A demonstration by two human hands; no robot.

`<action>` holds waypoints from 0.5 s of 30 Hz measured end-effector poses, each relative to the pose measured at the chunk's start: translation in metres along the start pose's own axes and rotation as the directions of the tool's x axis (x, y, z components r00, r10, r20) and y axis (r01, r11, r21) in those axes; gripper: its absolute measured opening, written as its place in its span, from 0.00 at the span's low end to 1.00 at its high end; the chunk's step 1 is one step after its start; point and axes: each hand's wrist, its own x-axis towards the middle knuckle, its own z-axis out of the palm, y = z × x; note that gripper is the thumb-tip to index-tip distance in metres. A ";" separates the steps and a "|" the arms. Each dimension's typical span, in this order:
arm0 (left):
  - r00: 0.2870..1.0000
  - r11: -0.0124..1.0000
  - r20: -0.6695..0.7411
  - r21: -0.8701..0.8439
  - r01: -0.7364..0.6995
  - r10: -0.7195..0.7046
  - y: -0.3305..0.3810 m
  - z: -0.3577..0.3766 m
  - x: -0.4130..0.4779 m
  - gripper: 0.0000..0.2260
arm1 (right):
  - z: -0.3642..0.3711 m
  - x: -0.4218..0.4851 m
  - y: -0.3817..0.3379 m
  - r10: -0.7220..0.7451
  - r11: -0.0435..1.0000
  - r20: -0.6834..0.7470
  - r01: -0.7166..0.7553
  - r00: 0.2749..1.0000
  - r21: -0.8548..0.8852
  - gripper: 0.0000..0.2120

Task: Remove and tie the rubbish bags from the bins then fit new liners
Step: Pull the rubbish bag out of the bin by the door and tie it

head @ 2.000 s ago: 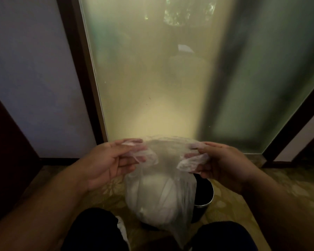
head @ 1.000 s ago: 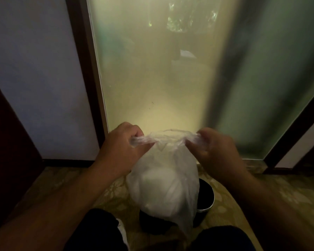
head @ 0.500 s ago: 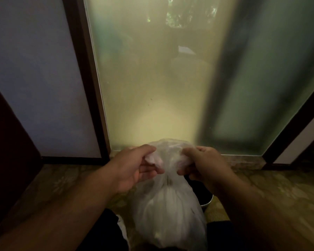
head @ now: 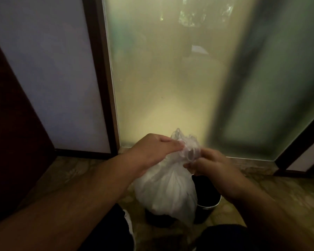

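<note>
A full, translucent white rubbish bag [head: 166, 191] hangs in front of me above a small dark bin [head: 206, 201] with a metal rim. Its top is gathered into a crumpled bunch between my hands. My left hand [head: 152, 151] grips the bunched neck from the left, fingers curled over the plastic. My right hand [head: 209, 166] pinches the plastic from the right, just below the bunch. The bag hides most of the bin; only the bin's right side shows.
A frosted glass panel [head: 170, 78] in a dark frame stands right behind the bin. A pale wall [head: 49, 78] is at the left and a dark wooden panel [head: 11, 133] at the far left. Patterned floor [head: 288, 196] runs to both sides. My dark-trousered knees [head: 223, 238] are below.
My hands, first apart holding the bag's mouth wide, have come together and bunched the top into a tight crumpled neck. The bag hangs a little lower over the bin.
</note>
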 end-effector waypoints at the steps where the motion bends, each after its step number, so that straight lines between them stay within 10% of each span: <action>1: 1.000 1.000 0.009 0.000 0.002 -0.002 0.002 -0.002 0.001 0.13 | 0.003 -0.002 -0.002 -0.006 0.998 0.043 0.009 0.999 -0.068 0.09; 10: 0.991 0.991 0.029 0.027 -0.132 0.132 0.006 -0.011 0.005 0.13 | 0.017 0.035 0.002 -0.196 0.844 -0.311 -0.001 0.930 -0.536 0.14; 13: 0.980 0.969 -0.086 0.188 -0.163 0.181 -0.017 -0.019 0.011 0.11 | 0.011 0.041 0.007 -0.094 0.978 -0.330 0.026 0.939 -0.206 0.15; 15: 0.985 0.910 -0.024 0.388 -0.147 0.170 -0.042 -0.023 0.015 0.31 | 0.012 0.039 0.005 -0.053 0.998 -0.276 0.062 0.960 0.024 0.15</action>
